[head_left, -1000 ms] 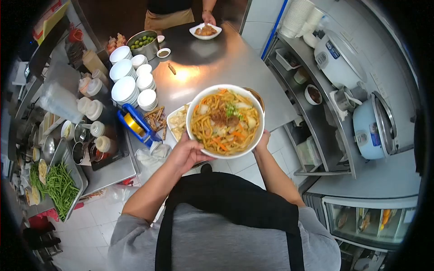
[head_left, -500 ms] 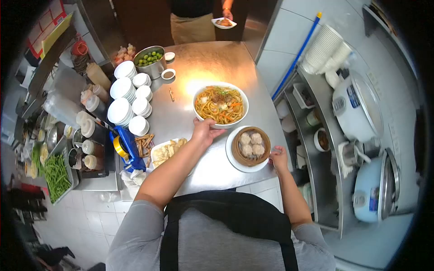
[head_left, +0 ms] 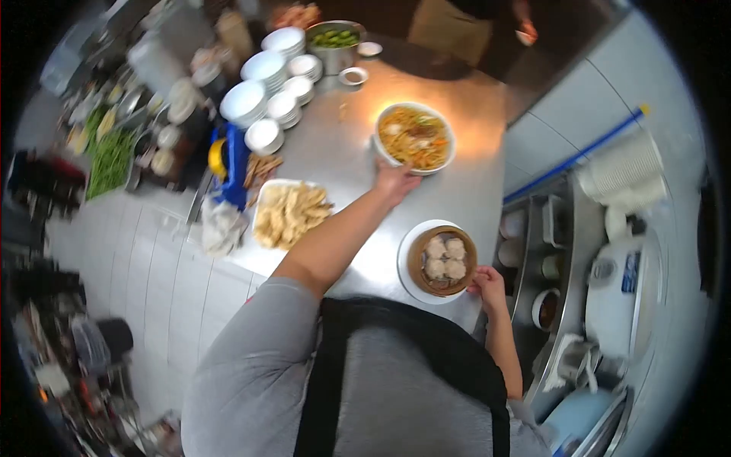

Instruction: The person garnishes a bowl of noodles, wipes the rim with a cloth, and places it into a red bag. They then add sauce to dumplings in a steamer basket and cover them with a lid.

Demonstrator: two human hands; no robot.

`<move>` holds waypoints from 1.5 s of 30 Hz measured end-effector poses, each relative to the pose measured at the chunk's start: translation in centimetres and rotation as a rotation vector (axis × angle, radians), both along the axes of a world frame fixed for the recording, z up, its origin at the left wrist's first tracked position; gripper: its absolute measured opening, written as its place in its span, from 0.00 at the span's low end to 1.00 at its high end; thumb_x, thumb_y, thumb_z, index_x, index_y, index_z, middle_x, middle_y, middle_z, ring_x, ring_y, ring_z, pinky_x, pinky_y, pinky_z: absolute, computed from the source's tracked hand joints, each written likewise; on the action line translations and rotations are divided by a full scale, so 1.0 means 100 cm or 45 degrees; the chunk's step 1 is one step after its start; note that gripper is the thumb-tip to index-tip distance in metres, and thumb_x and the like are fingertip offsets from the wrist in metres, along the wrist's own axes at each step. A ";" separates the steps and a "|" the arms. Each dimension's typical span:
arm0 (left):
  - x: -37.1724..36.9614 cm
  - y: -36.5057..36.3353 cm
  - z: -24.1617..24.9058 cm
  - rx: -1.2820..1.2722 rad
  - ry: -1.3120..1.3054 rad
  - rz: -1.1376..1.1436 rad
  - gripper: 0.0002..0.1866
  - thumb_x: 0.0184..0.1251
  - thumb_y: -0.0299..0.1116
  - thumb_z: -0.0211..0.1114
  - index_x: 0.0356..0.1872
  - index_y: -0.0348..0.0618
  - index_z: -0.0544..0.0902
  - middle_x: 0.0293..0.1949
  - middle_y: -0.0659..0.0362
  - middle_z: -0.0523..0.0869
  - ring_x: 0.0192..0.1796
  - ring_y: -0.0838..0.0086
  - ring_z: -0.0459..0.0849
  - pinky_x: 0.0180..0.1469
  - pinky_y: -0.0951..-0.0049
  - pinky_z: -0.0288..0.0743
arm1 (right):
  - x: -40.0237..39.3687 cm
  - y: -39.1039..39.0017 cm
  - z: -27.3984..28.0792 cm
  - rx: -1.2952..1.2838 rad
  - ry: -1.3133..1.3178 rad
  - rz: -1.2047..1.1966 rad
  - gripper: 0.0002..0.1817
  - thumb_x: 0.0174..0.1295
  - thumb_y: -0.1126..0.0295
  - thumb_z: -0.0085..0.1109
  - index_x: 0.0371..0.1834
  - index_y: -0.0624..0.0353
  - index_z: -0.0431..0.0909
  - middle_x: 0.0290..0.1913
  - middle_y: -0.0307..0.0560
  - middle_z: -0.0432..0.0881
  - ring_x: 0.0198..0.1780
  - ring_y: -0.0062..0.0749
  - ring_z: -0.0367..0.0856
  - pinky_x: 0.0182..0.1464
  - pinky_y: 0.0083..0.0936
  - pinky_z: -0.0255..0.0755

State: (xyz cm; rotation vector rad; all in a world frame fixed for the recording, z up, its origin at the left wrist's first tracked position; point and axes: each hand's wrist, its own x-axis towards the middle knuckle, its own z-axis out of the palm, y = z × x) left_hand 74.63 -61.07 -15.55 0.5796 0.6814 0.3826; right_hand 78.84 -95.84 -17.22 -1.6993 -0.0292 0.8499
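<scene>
Noodles [head_left: 415, 139], golden, fill the round white bowl [head_left: 452, 145] just beyond the left fingers [head_left: 403, 174], half-open against its near wall. The right fingers [head_left: 478, 283] lie beside the round white plate [head_left: 404, 266] under the brown bamboo steamer [head_left: 416, 255]; their grip is unclear. Level, gentle handling suits both.

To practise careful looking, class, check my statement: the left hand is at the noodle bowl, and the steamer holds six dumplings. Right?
Not quite: the head view shows four dumplings in the steamer, not six. The left hand is indeed at the noodle bowl.
</scene>
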 end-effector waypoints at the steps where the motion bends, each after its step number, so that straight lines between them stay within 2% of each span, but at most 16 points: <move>1: -0.010 -0.002 0.021 -0.039 0.090 -0.070 0.36 0.62 0.24 0.56 0.65 0.46 0.43 0.48 0.47 0.76 0.47 0.54 0.80 0.49 0.59 0.78 | -0.002 0.001 0.004 0.031 0.015 0.004 0.08 0.57 0.77 0.55 0.40 0.62 0.73 0.29 0.41 0.79 0.26 0.24 0.79 0.29 0.20 0.78; 4: -0.078 -0.018 0.063 0.287 -0.028 -0.189 0.32 0.61 0.25 0.57 0.65 0.43 0.52 0.39 0.54 0.80 0.42 0.67 0.82 0.46 0.69 0.78 | 0.001 -0.003 0.000 0.015 0.038 0.008 0.07 0.57 0.75 0.56 0.39 0.61 0.73 0.28 0.40 0.79 0.25 0.24 0.79 0.28 0.21 0.78; 6: -0.154 -0.007 0.077 1.160 0.145 -0.078 0.20 0.59 0.20 0.55 0.54 0.44 0.69 0.32 0.58 0.78 0.32 0.78 0.78 0.37 0.78 0.75 | 0.003 -0.002 0.009 -0.011 0.034 0.023 0.07 0.58 0.74 0.56 0.39 0.61 0.73 0.27 0.40 0.78 0.25 0.24 0.79 0.27 0.21 0.77; 7: -0.189 0.005 0.054 1.458 0.283 0.297 0.15 0.58 0.19 0.54 0.47 0.43 0.74 0.32 0.60 0.77 0.29 0.80 0.74 0.36 0.79 0.72 | 0.020 -0.009 -0.001 -0.036 -0.171 0.073 0.05 0.60 0.73 0.55 0.37 0.60 0.74 0.26 0.40 0.78 0.25 0.23 0.79 0.25 0.19 0.74; 8: -0.225 0.011 0.073 1.415 0.529 0.489 0.17 0.57 0.18 0.53 0.48 0.43 0.73 0.32 0.62 0.76 0.30 0.81 0.73 0.37 0.80 0.71 | 0.039 -0.009 -0.008 -0.117 -0.511 -0.027 0.04 0.61 0.71 0.55 0.34 0.60 0.74 0.24 0.39 0.76 0.23 0.21 0.76 0.22 0.17 0.70; 9: -0.266 0.039 0.041 1.698 0.772 0.684 0.17 0.57 0.17 0.52 0.47 0.43 0.74 0.33 0.62 0.75 0.32 0.82 0.73 0.36 0.80 0.71 | 0.070 -0.010 -0.015 -0.025 -0.654 -0.055 0.03 0.61 0.71 0.54 0.32 0.58 0.74 0.22 0.37 0.74 0.20 0.20 0.71 0.20 0.17 0.67; 10: -0.304 0.055 0.031 1.702 0.916 0.582 0.17 0.59 0.19 0.51 0.50 0.44 0.72 0.35 0.59 0.75 0.32 0.82 0.71 0.36 0.79 0.71 | 0.086 0.010 -0.001 -0.008 -0.632 -0.119 0.03 0.61 0.72 0.54 0.31 0.59 0.73 0.21 0.36 0.72 0.19 0.20 0.69 0.21 0.17 0.65; 12: -0.332 0.065 0.028 0.951 0.871 0.317 0.23 0.65 0.22 0.49 0.61 0.48 0.63 0.43 0.52 0.77 0.35 0.74 0.79 0.36 0.78 0.77 | 0.110 0.069 0.038 0.047 -0.522 0.185 0.05 0.61 0.71 0.53 0.33 0.61 0.74 0.24 0.39 0.75 0.23 0.21 0.73 0.28 0.19 0.71; 13: -0.329 0.062 0.033 0.703 0.718 0.211 0.25 0.66 0.22 0.48 0.64 0.50 0.59 0.46 0.49 0.76 0.36 0.69 0.81 0.37 0.76 0.78 | 0.129 0.100 0.029 0.157 -0.274 0.185 0.08 0.62 0.70 0.53 0.40 0.62 0.75 0.30 0.44 0.78 0.29 0.26 0.78 0.34 0.21 0.76; 15: -0.325 0.057 0.047 0.209 0.418 0.004 0.29 0.69 0.23 0.46 0.69 0.55 0.50 0.53 0.44 0.75 0.40 0.60 0.84 0.40 0.72 0.82 | 0.132 0.170 0.055 0.208 0.025 0.395 0.20 0.65 0.66 0.49 0.58 0.62 0.63 0.45 0.54 0.77 0.38 0.38 0.81 0.41 0.28 0.78; 18: -0.322 0.060 0.034 0.044 0.164 0.110 0.32 0.69 0.22 0.43 0.70 0.59 0.43 0.58 0.41 0.70 0.43 0.52 0.83 0.43 0.66 0.83 | 0.135 0.239 0.053 0.201 0.190 0.368 0.22 0.65 0.70 0.43 0.62 0.58 0.56 0.47 0.56 0.75 0.40 0.42 0.81 0.42 0.32 0.79; 21: -0.311 0.064 0.036 0.045 0.116 0.077 0.31 0.69 0.22 0.44 0.69 0.58 0.46 0.55 0.41 0.72 0.44 0.53 0.83 0.45 0.66 0.82 | 0.140 0.270 0.030 0.195 0.166 0.308 0.23 0.62 0.75 0.39 0.62 0.56 0.55 0.48 0.57 0.75 0.38 0.46 0.81 0.38 0.38 0.81; 26: -0.241 0.077 0.036 0.090 0.259 0.082 0.30 0.68 0.20 0.41 0.69 0.56 0.47 0.51 0.39 0.74 0.43 0.52 0.83 0.47 0.63 0.81 | 0.134 0.249 0.042 0.122 0.012 0.143 0.26 0.61 0.76 0.37 0.65 0.52 0.51 0.47 0.57 0.75 0.32 0.44 0.82 0.30 0.36 0.82; 36: -0.046 0.126 0.018 0.260 0.270 -0.137 0.28 0.67 0.22 0.40 0.66 0.53 0.48 0.45 0.41 0.78 0.33 0.58 0.85 0.34 0.68 0.85 | 0.141 0.154 0.043 0.169 0.039 -0.085 0.30 0.61 0.77 0.37 0.68 0.49 0.47 0.47 0.58 0.76 0.32 0.41 0.83 0.27 0.31 0.82; 43: -0.008 0.130 0.012 0.351 0.283 -0.388 0.28 0.70 0.28 0.44 0.67 0.59 0.46 0.41 0.44 0.79 0.32 0.60 0.85 0.31 0.68 0.84 | 0.127 0.145 0.035 0.283 0.061 -0.073 0.26 0.66 0.63 0.46 0.66 0.52 0.53 0.46 0.53 0.77 0.33 0.38 0.82 0.31 0.27 0.80; 45: -0.023 0.123 0.022 0.372 0.360 -0.424 0.28 0.71 0.30 0.45 0.66 0.60 0.46 0.40 0.44 0.80 0.32 0.60 0.84 0.30 0.67 0.84 | 0.118 0.112 0.033 0.079 0.005 -0.059 0.22 0.66 0.62 0.46 0.61 0.55 0.60 0.42 0.52 0.78 0.31 0.35 0.82 0.29 0.26 0.78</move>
